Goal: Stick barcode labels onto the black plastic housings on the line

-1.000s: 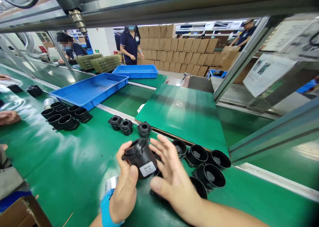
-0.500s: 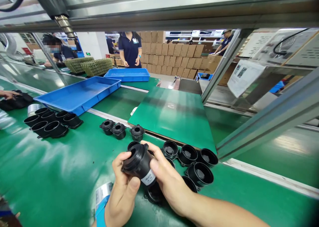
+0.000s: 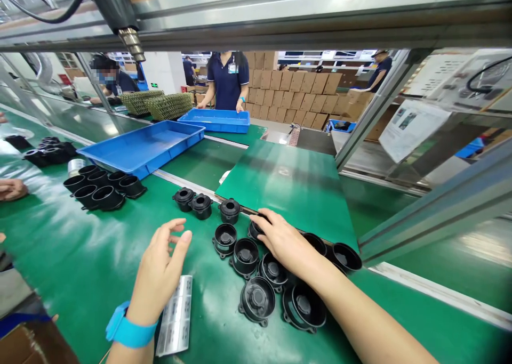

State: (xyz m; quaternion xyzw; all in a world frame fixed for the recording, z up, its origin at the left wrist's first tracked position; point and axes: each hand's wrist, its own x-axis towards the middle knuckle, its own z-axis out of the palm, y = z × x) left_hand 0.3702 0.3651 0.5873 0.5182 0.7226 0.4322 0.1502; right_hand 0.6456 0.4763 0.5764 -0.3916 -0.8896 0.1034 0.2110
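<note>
My left hand (image 3: 160, 268), with a blue wristband, hovers over the green bench top with its fingers apart and nothing in it. Just below it lies a silvery sheet of labels (image 3: 178, 318). My right hand (image 3: 282, 239) reaches out over a round black housing (image 3: 253, 229), fingers stretched across its top; the thumb is hidden, and the hand covers most of that housing. Nearer to me stand several black housings (image 3: 258, 300) with their open sides up. Smaller-topped housings (image 3: 201, 206) with a central hole sit in a row beyond my hands.
A cluster of black housings (image 3: 107, 196) stands at left, near a blue tray (image 3: 146, 145). Another blue tray (image 3: 216, 121) is held by a person across the bench. A metal post (image 3: 432, 199) slants on the right; a power screwdriver (image 3: 120, 15) hangs above. Another person's hand (image 3: 12, 189) rests at far left.
Both hands held a labelled black housing together; now they are apart. My left hand has let go and moved left, while my right hand has moved forward. The view has shifted slightly.
</note>
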